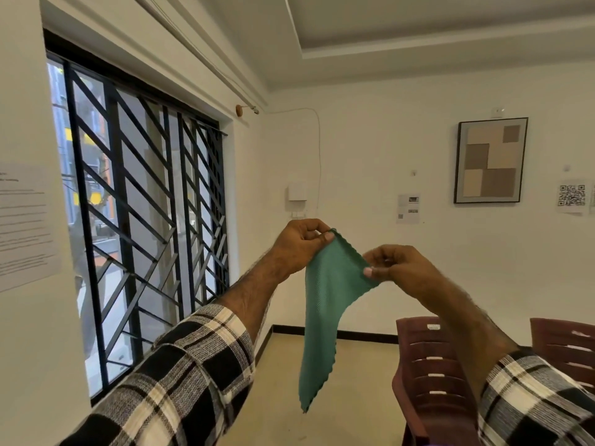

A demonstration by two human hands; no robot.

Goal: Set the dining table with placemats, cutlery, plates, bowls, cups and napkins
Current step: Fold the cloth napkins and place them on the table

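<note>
A green cloth napkin (325, 317) with a scalloped edge hangs in the air in front of me, drooping to a point below. My left hand (302, 243) pinches its upper left corner between thumb and fingers. My right hand (396, 265) pinches the upper right edge, slightly lower. Both arms are raised, in black-and-white plaid sleeves. The dining table is out of view.
Two dark red plastic chairs (431, 365) stand at the lower right. A barred window (138, 204) fills the left wall. A framed picture (491, 160) and paper notices hang on the far white wall. Beige floor (354, 381) lies below.
</note>
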